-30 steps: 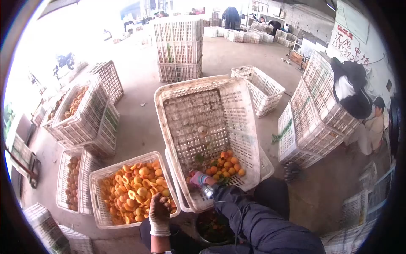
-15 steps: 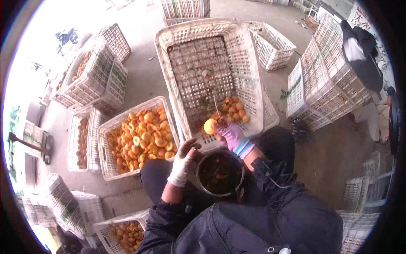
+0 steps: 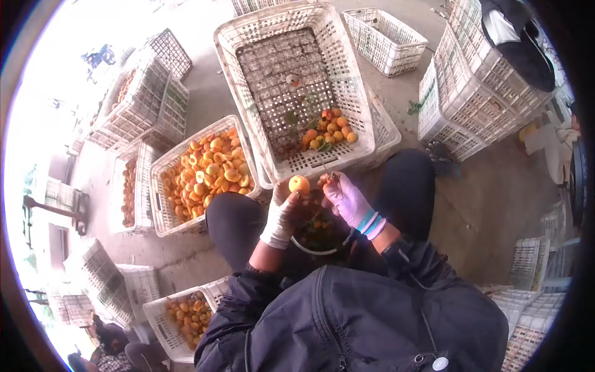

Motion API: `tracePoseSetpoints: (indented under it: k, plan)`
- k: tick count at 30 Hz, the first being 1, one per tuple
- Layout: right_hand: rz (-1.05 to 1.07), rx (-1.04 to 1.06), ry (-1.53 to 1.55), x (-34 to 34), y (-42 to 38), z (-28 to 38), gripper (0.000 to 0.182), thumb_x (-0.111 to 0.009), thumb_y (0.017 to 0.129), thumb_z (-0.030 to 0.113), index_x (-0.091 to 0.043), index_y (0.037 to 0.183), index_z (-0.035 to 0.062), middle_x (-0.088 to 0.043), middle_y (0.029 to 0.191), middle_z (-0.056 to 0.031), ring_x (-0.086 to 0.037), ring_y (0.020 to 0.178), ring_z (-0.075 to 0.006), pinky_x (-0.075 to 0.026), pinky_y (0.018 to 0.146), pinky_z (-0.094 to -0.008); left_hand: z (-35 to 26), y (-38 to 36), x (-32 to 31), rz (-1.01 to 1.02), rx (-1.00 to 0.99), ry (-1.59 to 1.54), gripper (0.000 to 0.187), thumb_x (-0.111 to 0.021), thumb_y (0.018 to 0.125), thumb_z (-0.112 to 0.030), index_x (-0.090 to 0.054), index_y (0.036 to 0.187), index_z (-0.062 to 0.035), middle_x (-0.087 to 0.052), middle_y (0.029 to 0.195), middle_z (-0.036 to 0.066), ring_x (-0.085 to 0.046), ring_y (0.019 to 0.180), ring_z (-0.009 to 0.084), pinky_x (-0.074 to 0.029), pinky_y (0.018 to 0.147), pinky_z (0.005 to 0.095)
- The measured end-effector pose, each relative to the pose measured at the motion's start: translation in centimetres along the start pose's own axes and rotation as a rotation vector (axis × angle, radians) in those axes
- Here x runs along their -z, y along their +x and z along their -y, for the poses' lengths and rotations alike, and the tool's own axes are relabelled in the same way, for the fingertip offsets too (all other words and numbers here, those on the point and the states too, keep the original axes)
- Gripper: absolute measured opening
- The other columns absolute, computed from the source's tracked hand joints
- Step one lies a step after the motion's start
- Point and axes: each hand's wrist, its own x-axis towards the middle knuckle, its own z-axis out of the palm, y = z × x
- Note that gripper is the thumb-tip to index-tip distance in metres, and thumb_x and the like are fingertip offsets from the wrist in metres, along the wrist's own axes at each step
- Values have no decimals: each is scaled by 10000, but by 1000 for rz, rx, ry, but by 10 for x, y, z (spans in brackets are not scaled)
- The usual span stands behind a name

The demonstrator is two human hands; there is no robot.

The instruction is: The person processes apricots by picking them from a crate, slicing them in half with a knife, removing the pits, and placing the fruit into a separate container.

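One apricot between two gloved hands

The left hand [image 3: 282, 214] pinches one apricot [image 3: 299, 184] above a bucket [image 3: 310, 239]; the right hand [image 3: 344, 198], just beside, grips a small blade [image 3: 325, 167], fingers curled. Beyond them, one tilted crate [image 3: 356, 93] holds roughly a dozen apricots.

The person wears a dark, almost black jacket [image 3: 372, 322] with long sleeves, seams running down its front and a thin cord ending in a small round white toggle [image 3: 440, 363] near the hem. The left hand [image 3: 282, 214] is covered by a whitish cloth glove or wrapping with a ribbed cuff, while the right hand [image 3: 347, 198] wears a pale purple glove with blue and pink bands at the wrist. Dark trousers [image 3: 232, 226] cover both legs.
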Motion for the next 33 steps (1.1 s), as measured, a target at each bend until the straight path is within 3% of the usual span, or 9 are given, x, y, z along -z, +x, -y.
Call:
tracePoseSetpoints:
  k: [5,8,14,18,20,25,28,30,33]
  plan:
    - [40,29,-209,-6,-17,-4,318,-506,980,249,-555,1153,-13,-591,825,-19,-534,675,-103,-474,652,-250,-1,-1,9,-37,-15,66,491,-644,873,-215,-423,1288,-75,-526,1105,74,-536,939,170,-476,793,312]
    - [-53,247,-509,-13,-14,-14,344,-522,968,294,-553,1120,-14,-624,775,-78,-586,702,-125,-485,630,-275,1,0,13,-79,-45,120,519,-637,874,-211,-407,1318,-74,-520,1128,85,-545,962,189,-482,824,328]
    - [-12,69,-464,-28,-15,4,346,-516,964,340,-551,953,-4,-604,732,-80,-588,687,-167,-477,648,-312,1,2,18,-42,-46,54,551,-651,862,-225,-415,1332,-61,-518,1169,78,-517,1060,184,-439,917,317]
    - [-30,156,-633,-22,-8,-16,299,-534,960,294,-544,996,-3,-605,795,-78,-567,713,-138,-467,676,-289,4,4,21,-89,-92,140,536,-669,859,-227,-440,1315,-60,-532,1166,62,-516,1057,166,-429,929,304]
    - [-52,120,-332,-20,-3,-25,219,-559,949,221,-535,1016,14,-600,879,-61,-554,768,-110,-458,701,-261,3,4,21,-116,-95,152,529,-675,859,-226,-450,1308,-62,-540,1159,56,-518,1055,159,-430,928,298]
    - [-12,61,-162,-20,-2,-21,168,-626,901,114,-524,1010,36,-570,884,-2,-551,798,-101,-464,739,-247,1,3,20,-150,-92,123,517,-691,856,-214,-468,1296,-57,-568,1129,52,-557,1009,147,-434,924,275]
    - [62,-214,88,-21,-5,-13,200,-664,877,122,-530,1001,39,-576,862,-2,-571,802,-96,-481,734,-251,0,4,18,-164,-114,166,526,-704,848,-220,-475,1289,-52,-578,1118,61,-566,998,150,-440,918,278]
    - [8,75,-305,-25,-4,-15,213,-672,874,164,-541,981,35,-599,849,-27,-605,801,-129,-499,724,-283,0,4,18,-168,-121,167,529,-708,846,-224,-476,1287,-49,-581,1116,61,-565,1001,149,-443,914,279]
    - [-98,109,-530,-29,-7,-5,245,-669,876,211,-558,991,25,-624,872,-86,-631,817,-199,-504,739,-316,1,6,21,-163,-122,172,535,-716,841,-228,-478,1283,-42,-584,1112,58,-563,1005,147,-446,907,279]
